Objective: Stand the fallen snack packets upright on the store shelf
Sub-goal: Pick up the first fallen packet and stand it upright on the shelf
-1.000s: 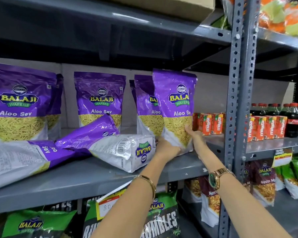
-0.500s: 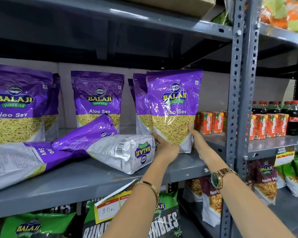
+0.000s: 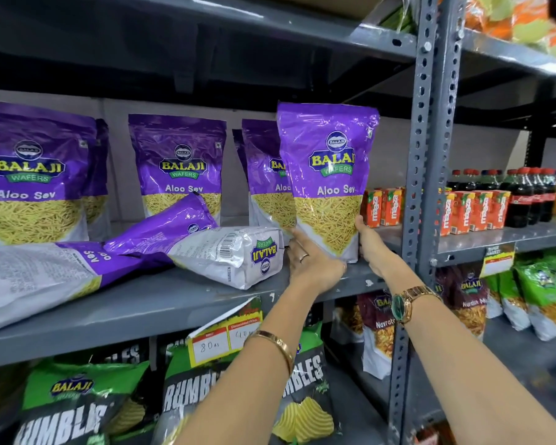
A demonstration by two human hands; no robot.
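left hand and right hand clasp the base of an upright aloo sev packet from either side, apparently steadying it on the shelf; two fallen packets lie beside it, not yet stood up.

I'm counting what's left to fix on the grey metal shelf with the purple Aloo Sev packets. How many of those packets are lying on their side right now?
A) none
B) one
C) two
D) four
C: two purple and white Aloo Sev packets lie flat, one at the left edge and one in the middle resting partly on it, while the others stand upright on the grey metal shelf.
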